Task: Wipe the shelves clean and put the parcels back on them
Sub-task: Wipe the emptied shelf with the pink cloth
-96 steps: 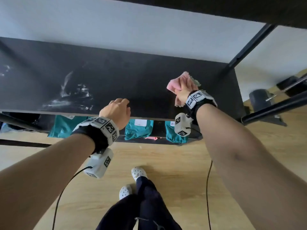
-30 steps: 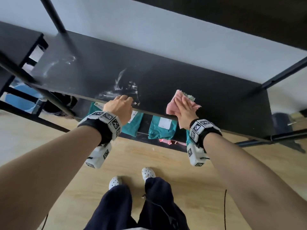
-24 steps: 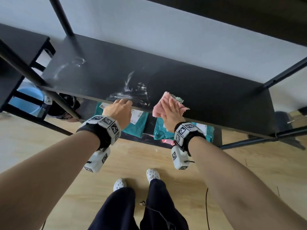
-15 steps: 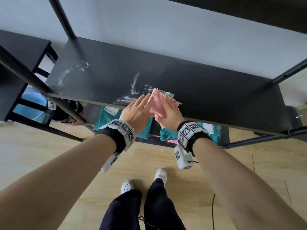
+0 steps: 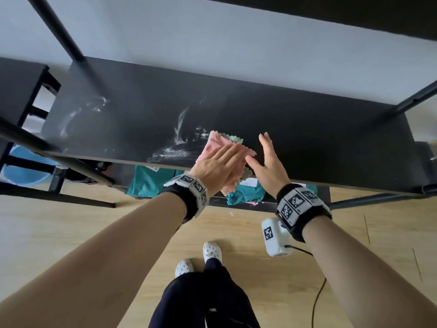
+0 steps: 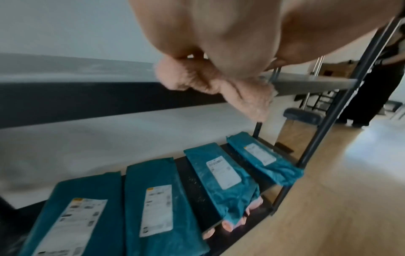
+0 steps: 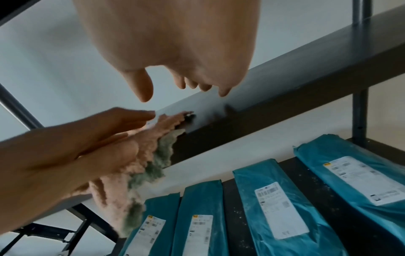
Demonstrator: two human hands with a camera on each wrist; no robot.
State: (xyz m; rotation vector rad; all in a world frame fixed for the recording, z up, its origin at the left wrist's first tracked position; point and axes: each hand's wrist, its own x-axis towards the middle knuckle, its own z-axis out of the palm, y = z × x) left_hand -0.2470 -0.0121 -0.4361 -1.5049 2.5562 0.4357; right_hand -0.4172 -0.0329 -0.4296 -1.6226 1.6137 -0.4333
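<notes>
A black shelf [image 5: 307, 138] carries white dust smears [image 5: 179, 140] at its middle and far left. A pink and green cloth [image 5: 218, 142] lies at the front edge beside the middle smear, one corner hanging over. My left hand [image 5: 220, 162] lies flat on the cloth with straight fingers; the left wrist view shows the cloth [image 6: 208, 81] bunched under the palm. My right hand [image 5: 264, 157] hovers just right of the cloth, fingers spread and holding nothing. Several teal parcels [image 7: 278, 207] with white labels lie side by side on the lower shelf.
A blue basin [image 5: 26, 166] stands on the floor at the left, behind another black rack [image 5: 16, 86]. Black uprights [image 5: 61, 36] frame the shelf, and a higher shelf [image 5: 331, 15] hangs overhead. A person in dark clothes [image 6: 377, 78] stands off to the right.
My right hand slid the cloth leftward along the shelf's front edge, then lifted off it. My left hand left the shelf edge and now lies flat on the cloth.
</notes>
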